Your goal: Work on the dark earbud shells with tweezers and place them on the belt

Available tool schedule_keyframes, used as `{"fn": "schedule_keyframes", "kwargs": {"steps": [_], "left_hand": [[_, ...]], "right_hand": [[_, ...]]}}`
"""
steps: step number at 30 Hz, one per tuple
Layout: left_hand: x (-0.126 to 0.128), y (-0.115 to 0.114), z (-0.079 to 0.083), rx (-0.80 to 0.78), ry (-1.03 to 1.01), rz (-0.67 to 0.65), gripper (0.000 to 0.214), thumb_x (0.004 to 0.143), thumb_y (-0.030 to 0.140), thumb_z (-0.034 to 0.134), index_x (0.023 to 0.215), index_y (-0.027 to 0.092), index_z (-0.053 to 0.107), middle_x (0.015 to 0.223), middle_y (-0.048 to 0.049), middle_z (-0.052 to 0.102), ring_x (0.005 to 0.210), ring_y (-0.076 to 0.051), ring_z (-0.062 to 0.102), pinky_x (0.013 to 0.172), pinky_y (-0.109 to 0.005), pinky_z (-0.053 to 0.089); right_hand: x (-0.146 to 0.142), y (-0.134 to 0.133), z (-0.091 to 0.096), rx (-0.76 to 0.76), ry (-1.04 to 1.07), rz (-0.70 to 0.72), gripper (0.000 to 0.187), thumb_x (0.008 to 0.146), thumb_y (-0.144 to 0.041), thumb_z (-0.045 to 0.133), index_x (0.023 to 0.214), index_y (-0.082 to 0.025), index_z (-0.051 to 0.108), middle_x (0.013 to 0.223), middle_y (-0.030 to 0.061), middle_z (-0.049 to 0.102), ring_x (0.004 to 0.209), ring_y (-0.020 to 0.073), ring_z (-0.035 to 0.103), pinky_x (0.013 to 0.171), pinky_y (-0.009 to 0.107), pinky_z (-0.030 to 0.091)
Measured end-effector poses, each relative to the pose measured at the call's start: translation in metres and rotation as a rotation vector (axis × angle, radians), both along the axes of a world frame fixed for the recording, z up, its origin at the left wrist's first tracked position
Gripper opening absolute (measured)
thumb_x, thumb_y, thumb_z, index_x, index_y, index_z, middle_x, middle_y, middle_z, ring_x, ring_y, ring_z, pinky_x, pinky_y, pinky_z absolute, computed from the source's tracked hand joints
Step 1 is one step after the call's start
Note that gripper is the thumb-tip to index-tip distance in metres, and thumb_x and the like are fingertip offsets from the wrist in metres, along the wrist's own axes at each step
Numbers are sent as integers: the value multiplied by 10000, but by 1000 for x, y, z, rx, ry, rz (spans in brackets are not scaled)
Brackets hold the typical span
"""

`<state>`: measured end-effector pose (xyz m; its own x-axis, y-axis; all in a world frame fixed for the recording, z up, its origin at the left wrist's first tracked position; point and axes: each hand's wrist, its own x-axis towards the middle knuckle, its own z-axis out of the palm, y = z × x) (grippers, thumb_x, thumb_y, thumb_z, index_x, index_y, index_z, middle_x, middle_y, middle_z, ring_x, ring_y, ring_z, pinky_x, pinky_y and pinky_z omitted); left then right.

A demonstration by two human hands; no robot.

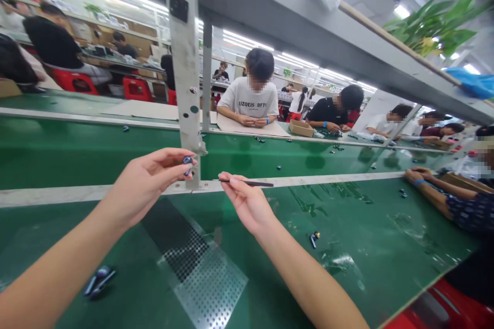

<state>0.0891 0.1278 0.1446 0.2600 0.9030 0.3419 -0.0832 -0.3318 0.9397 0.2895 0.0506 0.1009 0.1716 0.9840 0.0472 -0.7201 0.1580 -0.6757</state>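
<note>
Green bench (366, 247) carries perforated metal plate (208, 288), small blue parts (314, 238) (scattered, well apart).

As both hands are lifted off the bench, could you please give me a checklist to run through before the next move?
1. Grip of left hand on small blue part: ok.
2. Grip of right hand on thin dark tool: ok.
3. Tool and part apart: ok.
4. Facing of part between fingers: cannot tell.
5. Flat perforated plate on green table: ok.
6. Gap to co-worker's forearm: ok.

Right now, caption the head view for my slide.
Left hand pinches a small blue part, right hand holds a thin dark tool, over a green bench with perforated plate.
</note>
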Motion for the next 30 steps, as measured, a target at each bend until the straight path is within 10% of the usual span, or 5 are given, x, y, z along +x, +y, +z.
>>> {"fn": "schedule_keyframes", "kwargs": {"steps": [9, 30], "left_hand": [[-53, -24, 42, 54, -126, 86, 347, 626, 411, 1015, 919, 289, 876, 930, -9, 860, 729, -183, 751, 657, -229, 655], [-38, -61, 44, 100, 143, -26, 238, 751, 450, 937, 950, 327, 896, 808, -14, 868, 679, -251, 836, 657, -249, 699]], "right_hand": [[-60, 6, 63, 263, 6, 103, 323, 627, -360, 1082, 825, -217, 871, 890, 39, 892, 894, 143, 862, 859, 174, 681], [-65, -36, 75, 387, -206, -95, 170, 885, -298, 930, 837, -215, 790, 849, -23, 859, 831, 150, 873, 845, 231, 720]]}}
